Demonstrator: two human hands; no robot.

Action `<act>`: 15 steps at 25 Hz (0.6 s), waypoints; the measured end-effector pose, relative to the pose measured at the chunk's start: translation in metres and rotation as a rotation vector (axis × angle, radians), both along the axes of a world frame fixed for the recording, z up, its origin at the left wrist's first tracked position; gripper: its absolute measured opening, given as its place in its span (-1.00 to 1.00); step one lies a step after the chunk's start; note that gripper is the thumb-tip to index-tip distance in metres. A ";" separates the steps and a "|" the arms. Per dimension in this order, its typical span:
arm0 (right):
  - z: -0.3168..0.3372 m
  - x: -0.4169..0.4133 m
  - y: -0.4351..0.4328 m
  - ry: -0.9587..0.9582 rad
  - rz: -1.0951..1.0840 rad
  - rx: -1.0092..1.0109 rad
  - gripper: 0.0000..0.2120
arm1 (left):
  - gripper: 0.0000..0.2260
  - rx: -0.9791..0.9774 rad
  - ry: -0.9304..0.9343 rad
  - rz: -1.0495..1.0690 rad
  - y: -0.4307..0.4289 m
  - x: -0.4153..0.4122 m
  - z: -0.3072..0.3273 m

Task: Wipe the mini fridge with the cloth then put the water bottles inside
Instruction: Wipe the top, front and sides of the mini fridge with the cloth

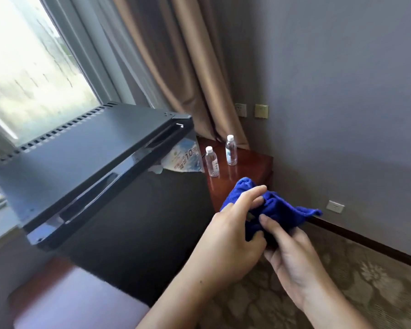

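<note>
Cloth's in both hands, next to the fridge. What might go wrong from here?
1. The bottles stand on the table right beside the fridge; wiping that side may knock them over.
2. The cloth is bunched between the left hand and right hand, with a loose end sticking out; it may wipe poorly or catch a bottle.

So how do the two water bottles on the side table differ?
The nearer bottle stands by the mini fridge corner; the farther bottle stands by the curtain. The farther bottle shows a bluish label, the nearer bottle looks almost plain. Both are upright, clear, white-capped and untouched.
</note>
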State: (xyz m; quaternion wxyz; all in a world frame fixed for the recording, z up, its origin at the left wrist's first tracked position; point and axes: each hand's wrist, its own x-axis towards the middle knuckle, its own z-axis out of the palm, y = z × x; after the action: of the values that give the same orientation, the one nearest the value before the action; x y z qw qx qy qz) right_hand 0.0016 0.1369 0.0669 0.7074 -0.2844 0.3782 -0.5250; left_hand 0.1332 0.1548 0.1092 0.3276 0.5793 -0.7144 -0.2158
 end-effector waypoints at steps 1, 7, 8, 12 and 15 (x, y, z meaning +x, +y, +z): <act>-0.010 0.000 -0.026 0.046 -0.024 0.031 -0.80 | -0.36 -0.006 -0.006 0.011 -0.024 0.002 -0.012; -0.034 0.014 -0.177 0.268 -0.022 0.141 -0.83 | -0.39 -0.051 -0.095 0.170 -0.157 0.030 -0.055; -0.027 0.019 -0.204 0.273 0.011 0.121 -0.84 | -0.38 -0.050 -0.093 0.211 -0.172 0.037 -0.053; -0.014 0.054 -0.290 0.278 0.152 0.078 -0.86 | -0.33 -0.002 -0.071 0.309 -0.206 0.052 -0.050; -0.033 0.089 -0.330 0.262 0.311 0.084 -0.80 | -0.27 0.091 -0.052 0.400 -0.219 0.047 -0.057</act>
State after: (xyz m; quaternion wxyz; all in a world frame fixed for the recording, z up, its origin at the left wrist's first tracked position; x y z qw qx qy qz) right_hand 0.0910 -0.1934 0.0341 0.7358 -0.3754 0.4403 -0.3518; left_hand 0.1802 -0.0639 0.0521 0.3190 0.7293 -0.5827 -0.1636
